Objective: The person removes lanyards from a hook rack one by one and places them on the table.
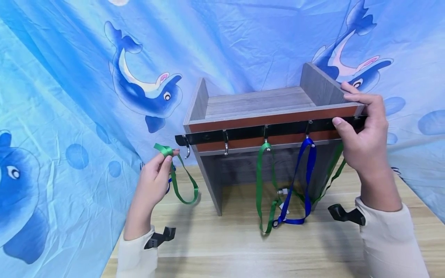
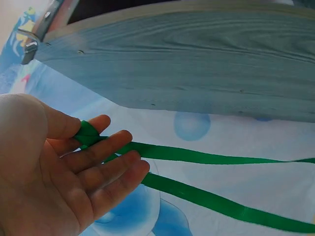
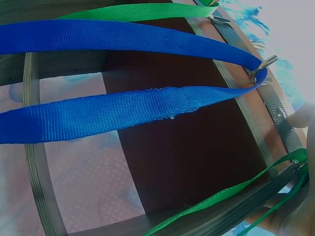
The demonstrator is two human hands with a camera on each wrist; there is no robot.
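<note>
Left of centre, your left hand [image 1: 154, 177] pinches a green ribbon [image 2: 197, 196]; at right, your right hand [image 1: 368, 137] grips the grey shelf [image 1: 257, 101]. Wood-grain surface [image 1: 243, 251] spans the bottom, blue dolphin cloth [image 1: 236, 34] the top.

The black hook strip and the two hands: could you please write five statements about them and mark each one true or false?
1. The left hand pinches a green lanyard. True.
2. A blue lanyard hangs on the leftmost hook. False: the leftmost hook is bare; the hanging blue lanyard is farther right.
3. The right hand grips the right side of the grey shelf. True.
4. The right thumb is far from the black hook strip. False: it lies on the black hook strip.
5. The strip sticks out past the shelf's left edge. True.
</note>
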